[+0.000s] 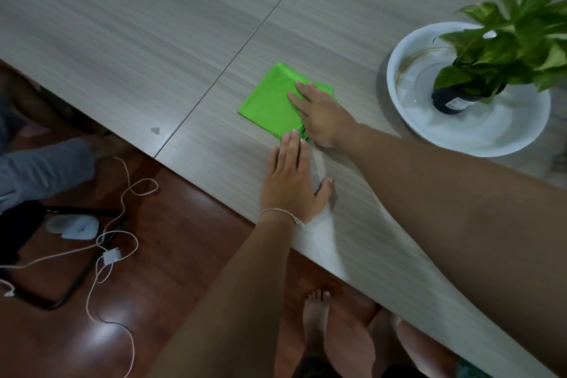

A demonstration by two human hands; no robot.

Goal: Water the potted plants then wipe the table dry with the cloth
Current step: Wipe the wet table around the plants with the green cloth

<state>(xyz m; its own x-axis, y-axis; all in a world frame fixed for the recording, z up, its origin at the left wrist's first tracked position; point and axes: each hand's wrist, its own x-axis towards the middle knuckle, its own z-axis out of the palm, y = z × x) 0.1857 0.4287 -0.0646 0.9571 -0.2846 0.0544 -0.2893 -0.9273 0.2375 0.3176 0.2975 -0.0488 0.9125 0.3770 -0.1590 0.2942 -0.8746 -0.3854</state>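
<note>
A folded bright green cloth (270, 98) lies flat on the grey wood-grain table (153, 24), near its front edge. My right hand (322, 115) presses flat on the cloth's right part, fingers spread. My left hand (291, 181) lies flat on the bare table just in front of the cloth, its fingertips touching the cloth's near corner. A potted plant (491, 52) with green and yellow leaves stands in a dark pot inside a white basin (408, 120) holding water, at the right.
The table's front edge runs diagonally from the left down to the lower right. A seam (239, 49) crosses the tabletop. Below lie a red-brown floor, white cables (122, 242), a black chair frame (76, 279), another person's grey sleeve (40, 169) and my bare feet.
</note>
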